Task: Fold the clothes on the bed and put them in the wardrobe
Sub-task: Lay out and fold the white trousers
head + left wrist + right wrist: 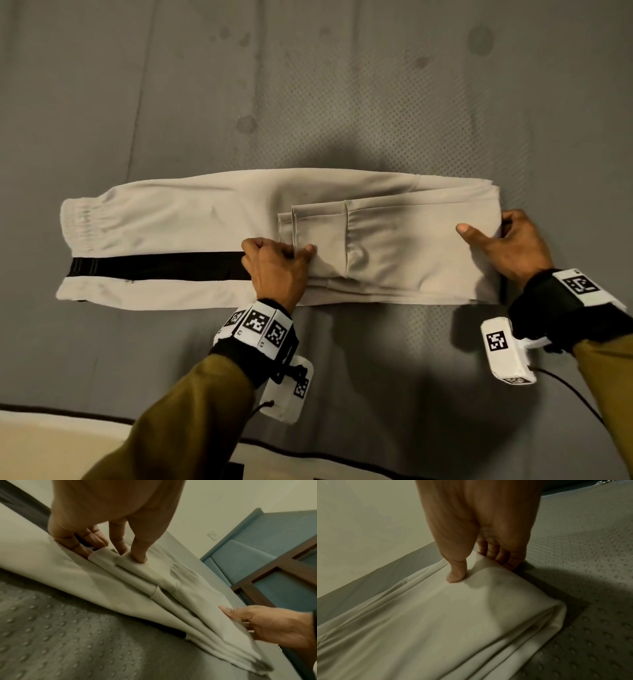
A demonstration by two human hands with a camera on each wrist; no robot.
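Beige trousers (205, 219) with a black side stripe (154, 267) lie across the grey bed (308, 85), waistband at the left, legs folded back over the middle. My left hand (277, 263) pinches the leg cuffs (132, 566) near the trousers' centre, thumb on top and fingers curled under. My right hand (507, 240) grips the folded right end (488, 601), thumb pressed on top and fingers tucked beneath the fold. In the left wrist view the trousers (120, 595) run toward my right hand (274, 623).
The dimpled grey mattress (590, 561) surrounds the trousers, with its near edge (342, 452) at the bottom. A blue upholstered headboard with a dark wood frame (274, 568) stands beyond the bed, against a pale wall (368, 520).
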